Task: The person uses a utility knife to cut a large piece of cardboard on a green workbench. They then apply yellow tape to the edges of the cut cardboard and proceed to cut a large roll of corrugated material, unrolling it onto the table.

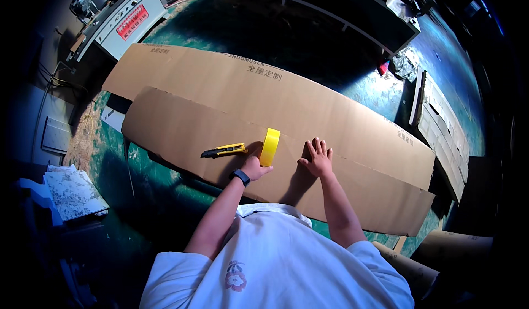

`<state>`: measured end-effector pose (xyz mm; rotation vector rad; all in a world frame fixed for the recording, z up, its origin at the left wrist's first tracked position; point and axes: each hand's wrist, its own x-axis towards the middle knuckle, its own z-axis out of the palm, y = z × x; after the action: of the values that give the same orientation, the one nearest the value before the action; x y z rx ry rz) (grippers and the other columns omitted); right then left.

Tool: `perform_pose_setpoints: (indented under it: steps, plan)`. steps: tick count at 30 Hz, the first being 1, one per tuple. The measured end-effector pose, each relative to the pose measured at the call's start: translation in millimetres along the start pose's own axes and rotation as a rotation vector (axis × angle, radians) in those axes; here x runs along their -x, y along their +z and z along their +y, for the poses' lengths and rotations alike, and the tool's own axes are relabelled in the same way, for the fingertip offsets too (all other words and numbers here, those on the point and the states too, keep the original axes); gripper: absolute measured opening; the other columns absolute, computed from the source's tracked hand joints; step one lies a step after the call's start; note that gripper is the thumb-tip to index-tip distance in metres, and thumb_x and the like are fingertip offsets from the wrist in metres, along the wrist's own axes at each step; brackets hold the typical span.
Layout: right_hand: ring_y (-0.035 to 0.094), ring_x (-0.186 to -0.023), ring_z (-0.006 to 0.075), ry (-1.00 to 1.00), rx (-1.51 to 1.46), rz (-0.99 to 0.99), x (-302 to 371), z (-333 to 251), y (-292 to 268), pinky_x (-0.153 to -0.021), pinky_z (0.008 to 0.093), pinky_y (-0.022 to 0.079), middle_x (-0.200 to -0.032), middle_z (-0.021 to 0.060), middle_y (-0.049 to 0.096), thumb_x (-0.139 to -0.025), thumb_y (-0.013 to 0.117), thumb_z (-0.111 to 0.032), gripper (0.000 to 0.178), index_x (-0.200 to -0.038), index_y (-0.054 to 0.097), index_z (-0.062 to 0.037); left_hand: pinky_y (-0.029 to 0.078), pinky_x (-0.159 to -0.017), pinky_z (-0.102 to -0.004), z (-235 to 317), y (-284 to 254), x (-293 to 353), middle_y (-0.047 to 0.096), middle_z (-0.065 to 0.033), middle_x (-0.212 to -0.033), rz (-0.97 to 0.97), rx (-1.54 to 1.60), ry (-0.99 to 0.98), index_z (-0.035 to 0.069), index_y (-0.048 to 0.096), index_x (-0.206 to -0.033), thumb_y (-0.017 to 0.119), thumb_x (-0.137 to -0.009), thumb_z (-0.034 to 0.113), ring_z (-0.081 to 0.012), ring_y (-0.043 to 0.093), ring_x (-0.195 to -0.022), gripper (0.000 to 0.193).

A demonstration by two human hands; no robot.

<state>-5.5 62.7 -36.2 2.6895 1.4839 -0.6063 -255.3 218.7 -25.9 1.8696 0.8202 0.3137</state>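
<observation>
A long sheet of brown cardboard [176, 119], with a flap or second sheet lapped along its near side, lies across in front of me. My left hand [255, 166], with a dark watch on its wrist, grips a roll of yellow tape [269, 147] that stands on edge over the cardboard. Just left of those fingers is a yellow and black utility knife [224, 150]; whether the hand touches it I cannot tell. Farther right, my right hand [318, 159] rests flat on the cardboard, fingers spread and holding nothing.
A white cabinet [129, 25] with a red sign stands at the far left. Beyond the cardboard is a dark bench [336, 11]. Stacked flat panels [441, 127] lean at the right, and cardboard rolls [452, 247] lie at the lower right. A pale, speckled board [74, 193] sits at the left.
</observation>
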Motion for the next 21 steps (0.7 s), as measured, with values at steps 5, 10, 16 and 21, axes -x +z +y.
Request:
perform_pose_setpoints:
  steps: [5,10,16,21]
  plan:
    - [0.010,-0.150,0.0334,0.000,0.026,0.001,2,-2,-4,-0.118,0.0586,0.011,-0.163,0.0092,0.013,-0.085,0.059,-0.061,0.082,-0.154,0.028,-0.0274,0.054,-0.085,-0.0390,19,-9,7,0.071,-0.0140,-0.098,-0.130,-0.002,-0.139,0.005,0.059,-0.119,0.084,-0.072,0.040,-0.0294,0.069,-0.092,0.064]
    - [0.029,-0.144,0.0325,-0.043,-0.003,0.197,-31,-28,-14,-0.117,0.0513,0.022,-0.152,0.0122,0.041,-0.089,0.057,-0.055,0.060,-0.136,0.057,-0.0185,0.055,-0.084,-0.0376,23,0,18,0.072,-0.0143,-0.100,-0.118,0.068,-0.187,0.005,0.061,-0.119,0.084,-0.071,0.048,-0.0289,0.070,-0.093,0.069]
    - [0.066,-0.102,0.0321,-0.259,-0.332,-0.481,-81,-140,-73,-0.092,0.0380,0.050,-0.110,0.0188,0.069,-0.089,0.057,-0.055,0.057,-0.113,0.071,-0.0059,0.054,-0.086,-0.0427,11,23,27,0.067,-0.0160,-0.109,-0.227,-0.285,0.044,0.008,0.055,-0.122,0.081,-0.072,0.048,-0.0346,0.066,-0.100,0.069]
    - [0.065,-0.099,0.0338,-0.262,-0.175,-0.219,-60,-172,-72,-0.086,0.0431,0.053,-0.102,0.0166,0.069,-0.078,0.058,-0.026,0.029,-0.094,0.070,-0.0048,0.054,-0.088,-0.0428,16,24,29,0.068,-0.0135,-0.107,-0.184,-0.198,-0.021,0.010,0.053,-0.122,0.076,-0.076,0.052,-0.0339,0.065,-0.101,0.066]
